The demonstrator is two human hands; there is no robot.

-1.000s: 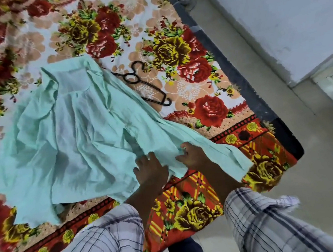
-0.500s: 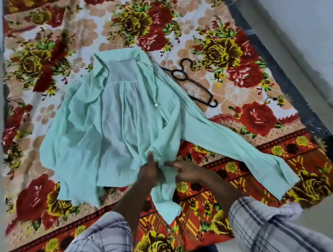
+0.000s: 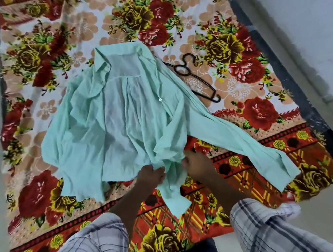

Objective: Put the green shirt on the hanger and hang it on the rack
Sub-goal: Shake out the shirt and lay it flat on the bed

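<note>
The green shirt lies spread and crumpled on the flowered bedsheet, collar at the far end, one sleeve stretched toward the near right. My left hand and my right hand both grip the shirt's near hem where the fabric bunches together. A strip of cloth hangs down between them. The black hanger lies flat on the sheet just right of the shirt's shoulder, part of it tucked under the fabric. No rack is in view.
The bed's dark edge runs along the right, with pale floor beyond it and a white wall at the far right. Bare floor also lies to the left of the bed. My checked sleeves fill the bottom of the view.
The view swung left and back, centring the bed. My hands gathered the shirt's near hem and pulled it together; the front panel now lies opened and the right sleeve stretched out.
</note>
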